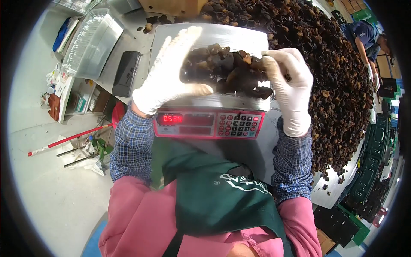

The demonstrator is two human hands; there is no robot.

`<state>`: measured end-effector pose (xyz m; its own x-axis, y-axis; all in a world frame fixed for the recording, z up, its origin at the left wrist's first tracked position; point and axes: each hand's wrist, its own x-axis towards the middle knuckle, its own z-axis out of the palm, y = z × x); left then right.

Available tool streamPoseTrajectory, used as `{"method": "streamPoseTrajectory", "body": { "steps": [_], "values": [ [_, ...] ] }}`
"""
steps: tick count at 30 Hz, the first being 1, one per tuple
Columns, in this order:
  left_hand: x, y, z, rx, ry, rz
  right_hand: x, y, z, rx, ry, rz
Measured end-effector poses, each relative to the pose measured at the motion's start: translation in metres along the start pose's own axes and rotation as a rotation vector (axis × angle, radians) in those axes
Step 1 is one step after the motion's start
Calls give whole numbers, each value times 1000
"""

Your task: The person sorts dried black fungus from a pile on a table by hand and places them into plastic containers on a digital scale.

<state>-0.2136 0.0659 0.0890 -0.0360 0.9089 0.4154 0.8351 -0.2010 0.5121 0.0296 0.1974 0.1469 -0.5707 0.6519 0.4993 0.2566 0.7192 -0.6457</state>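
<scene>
A heap of dark brown wood ear fungus [232, 69] lies on the metal pan [205, 102] of a digital scale [210, 124]. A clear plastic edge at its right suggests a tray beneath, mostly hidden by the fungus. My left hand [170, 72], in a white glove, spreads fingers and thumb around the heap's left side; I see nothing held in it. At the right side my right hand [287, 86], also gloved, has its fingers curled with thumb and index close together. A small brown bit shows between the curled fingers. Whether they grip fungus or the tray's rim is unclear.
A large pile of wood ear [324, 106] covers the table behind and to the right. Stacked clear plastic trays [93, 45] and a smartphone [126, 74] lie at left. A cardboard box [173, 7] stands behind the scale. A co-worker [364, 35] bends beside the pile.
</scene>
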Motion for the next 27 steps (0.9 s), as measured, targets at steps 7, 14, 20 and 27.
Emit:
{"method": "streamPoseTrajectory", "body": {
  "steps": [7,14,20,27],
  "values": [
    [-46,-28,-27,-312,214,-305,-64,21,-61,124,-77,408],
    [-81,-40,-46,-336,237,-567,-136,57,-102,-573,-763,508],
    [-76,-21,-56,-412,135,-660,-103,55,-91,-73,-252,634],
    [-53,14,-31,-755,13,-862,-44,38,-32,334,-279,801]
  ]
}}
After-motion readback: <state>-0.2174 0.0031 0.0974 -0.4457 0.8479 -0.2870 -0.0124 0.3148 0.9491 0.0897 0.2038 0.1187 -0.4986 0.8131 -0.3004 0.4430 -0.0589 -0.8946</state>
